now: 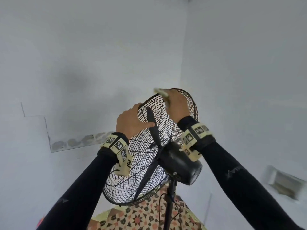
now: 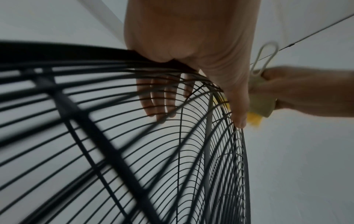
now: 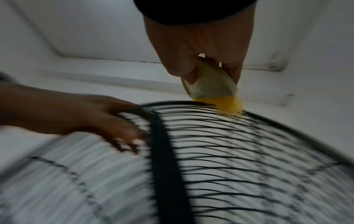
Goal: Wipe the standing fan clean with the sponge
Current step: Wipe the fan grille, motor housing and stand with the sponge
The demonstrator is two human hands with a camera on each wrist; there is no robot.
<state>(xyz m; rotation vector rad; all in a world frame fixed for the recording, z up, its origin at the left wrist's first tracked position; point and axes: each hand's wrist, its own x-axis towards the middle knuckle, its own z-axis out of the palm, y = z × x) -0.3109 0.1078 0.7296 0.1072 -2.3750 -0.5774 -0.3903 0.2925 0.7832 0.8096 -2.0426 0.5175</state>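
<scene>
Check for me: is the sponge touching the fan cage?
Touching. The right wrist view shows the sponge's yellow edge pressed onto the fan cage's top rim.

Head view: from above and behind the two forearms, facing forward and down onto the fan cage (image 1: 149, 146) in a room corner, at arm's length. Left wrist view: close under the left hand (image 2: 191, 45), looking along its fingers (image 2: 159, 103) through the cage wires; the right hand (image 2: 306, 91) with the sponge (image 2: 262, 104) lies beyond the thumb. Right wrist view: close behind the right hand's grip on the sponge, facing the cage's top rim (image 3: 172, 104). All three views share that top rim and both hands.
</scene>
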